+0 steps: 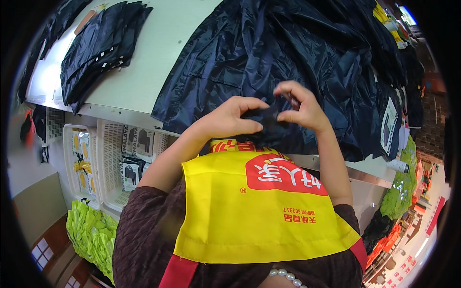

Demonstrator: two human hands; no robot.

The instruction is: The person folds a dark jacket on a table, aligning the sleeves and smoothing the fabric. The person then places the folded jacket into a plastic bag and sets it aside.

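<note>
Glossy navy garment (216,72), spread on the pale desk (158,38) ahead of and beneath both hands. The cloth is thin, sheened and dark blue to black, gathered in long creases that run away from the hands; its near edge lies beside the left hand's wrist. It should prove light and limp, apt to slide over itself, and hardly fragile; a pinch through doubled cloth at that edge would probably grip best. The left hand (233,115) has thumb and forefinger parted; the right hand (307,110), slightly blurred, curves with a gap between thumb and fingers. Neither visibly grips a fold. Just below the hands, a yellow apron (225,211); right of the right hand, a packaged garment (390,126); far left of the left hand, a stack of dark folded garments (103,48).
</note>
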